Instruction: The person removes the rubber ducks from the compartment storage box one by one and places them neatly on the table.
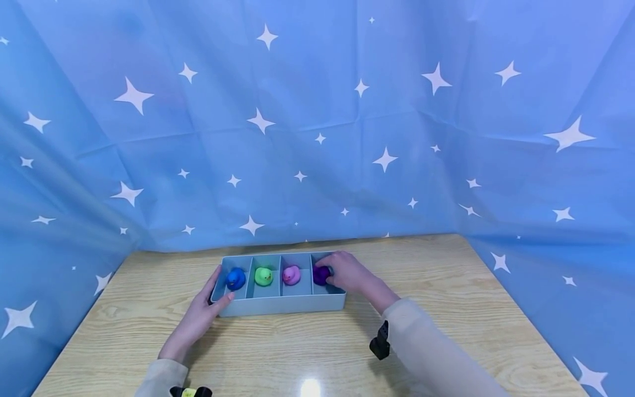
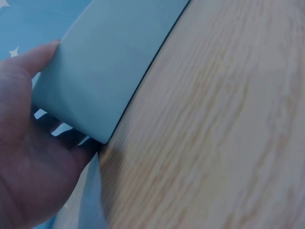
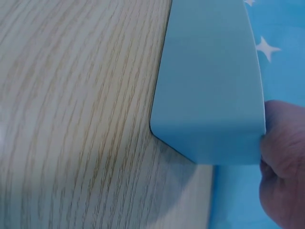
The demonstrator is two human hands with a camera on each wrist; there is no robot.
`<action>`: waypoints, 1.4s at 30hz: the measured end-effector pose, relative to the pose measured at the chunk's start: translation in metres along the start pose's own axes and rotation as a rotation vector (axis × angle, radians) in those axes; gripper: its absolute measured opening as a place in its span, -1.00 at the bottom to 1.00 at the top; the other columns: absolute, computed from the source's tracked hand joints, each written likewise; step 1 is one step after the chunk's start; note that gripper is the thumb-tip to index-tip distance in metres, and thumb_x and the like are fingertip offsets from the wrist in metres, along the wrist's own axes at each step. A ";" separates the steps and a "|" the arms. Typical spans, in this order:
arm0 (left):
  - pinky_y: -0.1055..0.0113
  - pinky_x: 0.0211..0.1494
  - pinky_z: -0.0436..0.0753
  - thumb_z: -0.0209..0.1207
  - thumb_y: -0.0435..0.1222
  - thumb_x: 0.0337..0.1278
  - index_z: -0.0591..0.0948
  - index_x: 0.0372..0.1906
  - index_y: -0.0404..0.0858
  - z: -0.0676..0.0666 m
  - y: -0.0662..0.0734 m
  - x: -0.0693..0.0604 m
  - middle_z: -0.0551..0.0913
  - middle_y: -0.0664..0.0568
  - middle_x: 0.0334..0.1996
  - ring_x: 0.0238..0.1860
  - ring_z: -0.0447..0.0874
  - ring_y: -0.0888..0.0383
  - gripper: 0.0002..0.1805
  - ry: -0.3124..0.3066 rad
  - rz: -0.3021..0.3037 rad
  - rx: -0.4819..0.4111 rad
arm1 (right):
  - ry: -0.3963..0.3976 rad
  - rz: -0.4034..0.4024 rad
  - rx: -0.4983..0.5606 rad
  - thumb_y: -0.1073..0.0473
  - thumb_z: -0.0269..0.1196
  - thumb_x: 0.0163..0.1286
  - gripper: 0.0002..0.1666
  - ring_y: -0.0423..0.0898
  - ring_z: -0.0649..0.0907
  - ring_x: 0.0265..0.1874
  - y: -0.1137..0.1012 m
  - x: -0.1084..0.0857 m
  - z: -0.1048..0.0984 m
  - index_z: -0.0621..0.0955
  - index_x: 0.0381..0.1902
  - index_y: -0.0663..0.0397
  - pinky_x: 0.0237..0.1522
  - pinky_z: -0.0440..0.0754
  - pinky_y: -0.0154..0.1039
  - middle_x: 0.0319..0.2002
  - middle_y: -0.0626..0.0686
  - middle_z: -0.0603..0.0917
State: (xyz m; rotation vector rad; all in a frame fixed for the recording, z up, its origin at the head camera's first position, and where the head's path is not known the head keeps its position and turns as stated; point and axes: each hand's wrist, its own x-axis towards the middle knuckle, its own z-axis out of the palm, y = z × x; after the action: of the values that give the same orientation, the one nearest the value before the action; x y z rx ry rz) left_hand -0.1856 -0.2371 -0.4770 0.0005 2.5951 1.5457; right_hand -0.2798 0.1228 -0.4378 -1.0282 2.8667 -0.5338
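Note:
A long blue-grey box [image 1: 283, 304] with several compartments in a row stands on the table. From left to right it holds a blue rubber duck [image 1: 235, 279], a green rubber duck [image 1: 263, 277], a pink rubber duck [image 1: 291, 275] and a purple rubber duck [image 1: 321, 274], one per compartment. My left hand [image 1: 200, 311] grips the box's left end, thumb at the front rim and fingers around the end wall. Reaching over the right end, my right hand [image 1: 349, 273] has its fingers about the purple duck in the rightmost compartment. In the right wrist view the box wall hides those fingertips.
The wooden table [image 1: 268, 353] extends in front of the box and to both sides. A blue cloth with white stars [image 1: 317, 121] hangs behind the table and along its sides. Dark wrist devices [image 1: 380, 343] are strapped over the sleeves.

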 end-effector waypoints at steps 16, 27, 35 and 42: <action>-0.43 0.48 -0.18 -0.04 0.07 0.59 -0.35 0.66 0.15 0.001 -0.005 0.000 -0.36 -0.13 0.66 0.60 -0.43 -0.34 -0.11 -0.062 -0.019 -0.024 | -0.038 0.020 -0.034 0.37 0.50 0.21 -0.60 0.04 0.68 0.01 -0.005 0.000 -0.002 0.77 0.03 0.09 0.10 0.63 -0.01 -0.04 0.06 0.77; -0.44 0.47 -0.18 -0.05 0.03 0.60 -0.35 0.67 0.12 0.000 -0.004 0.001 -0.37 -0.16 0.66 0.60 -0.44 -0.34 -0.12 -0.071 -0.005 -0.030 | -0.013 0.026 0.093 0.32 0.48 0.26 -0.64 0.03 0.67 -0.02 -0.001 -0.001 0.000 0.77 0.03 0.15 0.07 0.62 -0.01 -0.04 0.09 0.77; -0.45 0.47 -0.18 -0.05 0.05 0.60 -0.34 0.67 0.10 -0.002 -0.003 -0.001 -0.36 -0.18 0.66 0.60 -0.43 -0.35 -0.12 -0.069 -0.011 -0.010 | 0.021 0.038 0.219 0.25 0.48 0.29 -0.63 0.02 0.65 -0.02 0.002 -0.002 0.001 0.76 0.06 0.14 0.03 0.62 -0.03 -0.02 0.07 0.76; -0.44 0.46 -0.14 -0.03 0.07 0.59 -0.32 0.68 0.09 0.000 -0.005 -0.001 -0.32 -0.20 0.66 0.59 -0.40 -0.37 -0.11 -0.058 -0.008 0.004 | 0.042 0.062 0.256 0.24 0.47 0.31 -0.66 -0.04 0.65 -0.06 0.004 -0.004 0.003 0.76 0.05 0.12 -0.02 0.64 -0.09 -0.03 0.05 0.75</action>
State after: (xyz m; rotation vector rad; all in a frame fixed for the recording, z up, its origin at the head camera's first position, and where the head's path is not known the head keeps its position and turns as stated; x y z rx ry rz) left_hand -0.1847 -0.2394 -0.4808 0.0349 2.5508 1.5153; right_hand -0.2781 0.1271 -0.4424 -0.8946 2.7580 -0.8991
